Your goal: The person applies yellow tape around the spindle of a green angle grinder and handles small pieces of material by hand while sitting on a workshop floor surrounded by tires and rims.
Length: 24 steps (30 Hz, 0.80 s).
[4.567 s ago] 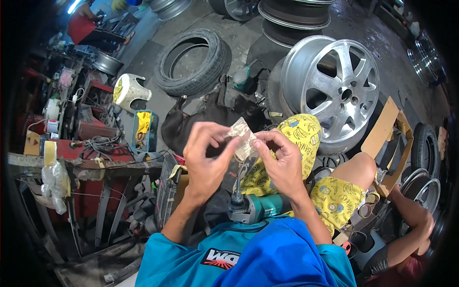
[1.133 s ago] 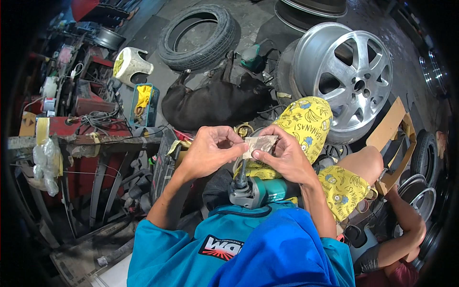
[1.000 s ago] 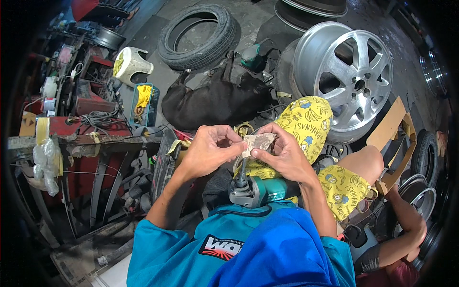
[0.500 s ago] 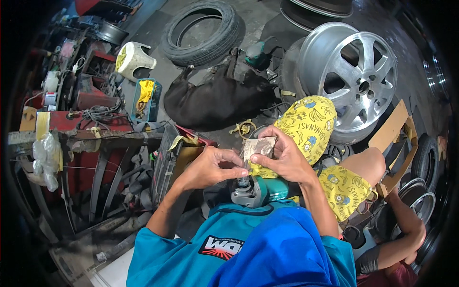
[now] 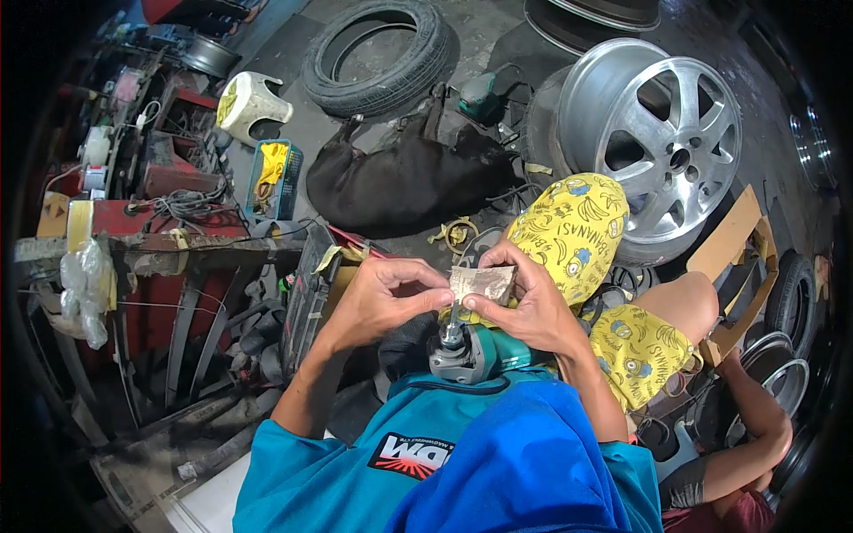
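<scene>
My right hand [image 5: 524, 306] pinches a small, creased piece of tan paper [image 5: 480, 282] between thumb and fingers. My left hand [image 5: 388, 298] has thumb and fingertips closed at the paper's left edge, by the top of a metal shaft. That shaft rises from a teal angle grinder [image 5: 502, 354], which lies across my lap just below both hands. My knee, in yellow banana-print shorts [image 5: 569, 249], is behind the paper on the right.
A black dog [image 5: 391, 191] lies ahead, below a loose tire [image 5: 378, 93]. A large silver rim [image 5: 684, 115] stands right, above an open cardboard box [image 5: 724, 240]. A cluttered red metal bench [image 5: 133, 213] fills the left. Another person's arm [image 5: 760, 417] shows lower right.
Since the earliest frame, both hands and the paper have moved slightly down. In the last half second, my left fingertips have risen back to the paper's edge.
</scene>
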Tool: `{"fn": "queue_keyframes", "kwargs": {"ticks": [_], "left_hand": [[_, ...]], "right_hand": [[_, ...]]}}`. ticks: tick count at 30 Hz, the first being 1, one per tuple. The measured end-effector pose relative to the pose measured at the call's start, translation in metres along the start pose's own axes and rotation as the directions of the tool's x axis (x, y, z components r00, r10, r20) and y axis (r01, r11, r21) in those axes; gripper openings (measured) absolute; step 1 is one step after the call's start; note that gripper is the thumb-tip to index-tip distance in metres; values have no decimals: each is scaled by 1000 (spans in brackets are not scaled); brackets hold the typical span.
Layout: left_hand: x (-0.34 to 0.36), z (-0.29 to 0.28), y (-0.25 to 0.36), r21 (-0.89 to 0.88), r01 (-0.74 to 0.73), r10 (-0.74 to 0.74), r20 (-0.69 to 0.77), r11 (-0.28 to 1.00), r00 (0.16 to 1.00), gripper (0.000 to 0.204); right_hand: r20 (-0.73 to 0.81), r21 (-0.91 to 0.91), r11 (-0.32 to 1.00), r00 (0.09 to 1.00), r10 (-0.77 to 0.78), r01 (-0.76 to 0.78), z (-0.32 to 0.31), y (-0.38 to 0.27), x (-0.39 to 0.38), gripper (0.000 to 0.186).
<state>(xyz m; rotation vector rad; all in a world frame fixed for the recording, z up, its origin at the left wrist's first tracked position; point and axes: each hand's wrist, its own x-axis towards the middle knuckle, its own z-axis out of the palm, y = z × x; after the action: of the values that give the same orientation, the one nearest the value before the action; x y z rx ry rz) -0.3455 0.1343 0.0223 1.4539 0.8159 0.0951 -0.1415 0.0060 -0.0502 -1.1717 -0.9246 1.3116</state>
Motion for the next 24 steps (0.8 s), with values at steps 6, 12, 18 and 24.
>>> {"fn": "queue_keyframes", "kwargs": {"ticks": [6, 12, 18, 24], "left_hand": [[-10, 13, 10, 249, -153, 158, -2, 956, 987, 15], [-15, 16, -15, 180, -18, 21, -13, 984, 1000, 17], [-20, 22, -16, 110, 90, -87, -33, 990, 996, 18], [-24, 21, -22, 117, 79, -75, -38, 990, 996, 18]], "right_hand": [[38, 136, 991, 999, 5, -10, -4, 3, -2, 40], [166, 243, 939, 964, 209, -245, -10, 9, 5, 26], [163, 13, 993, 980, 113, -116, -12, -1, 7, 21], [184, -81, 996, 982, 39, -25, -8, 7, 5, 25]]}}
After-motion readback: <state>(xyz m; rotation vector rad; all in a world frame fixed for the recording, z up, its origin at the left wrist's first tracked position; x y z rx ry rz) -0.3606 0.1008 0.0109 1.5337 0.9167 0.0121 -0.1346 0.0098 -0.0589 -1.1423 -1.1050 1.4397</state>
